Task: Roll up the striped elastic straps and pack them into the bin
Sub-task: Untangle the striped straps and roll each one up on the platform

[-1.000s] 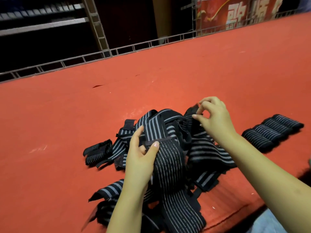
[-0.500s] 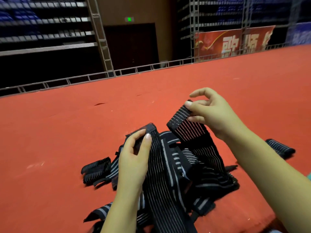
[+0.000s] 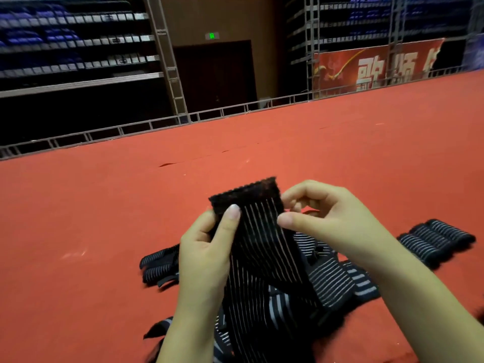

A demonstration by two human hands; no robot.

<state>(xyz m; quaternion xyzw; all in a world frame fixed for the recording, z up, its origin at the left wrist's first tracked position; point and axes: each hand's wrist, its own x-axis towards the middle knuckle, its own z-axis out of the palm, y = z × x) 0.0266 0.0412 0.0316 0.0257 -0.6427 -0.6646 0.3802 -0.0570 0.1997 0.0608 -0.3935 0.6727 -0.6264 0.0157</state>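
Pinching one striped strap (image 3: 258,231) by its upper end: left hand (image 3: 207,250) at the left edge, right hand (image 3: 322,218) at the right edge, held above the loose strap pile (image 3: 327,279) on red carpet (image 3: 104,218). Rolled straps (image 3: 434,239) lie at right.

Lower run of held strap (image 3: 258,247) leaves the bottom edge; its full length cannot be told. Left hand (image 3: 207,255) covers the strap's left edge; the fingers behind are hidden. Right forearm (image 3: 408,297) hides part of the strap pile (image 3: 330,279). Rolled straps (image 3: 434,239) at right are soft, count unclear. Banner (image 3: 377,66) blurred, cropped by scaffolding.
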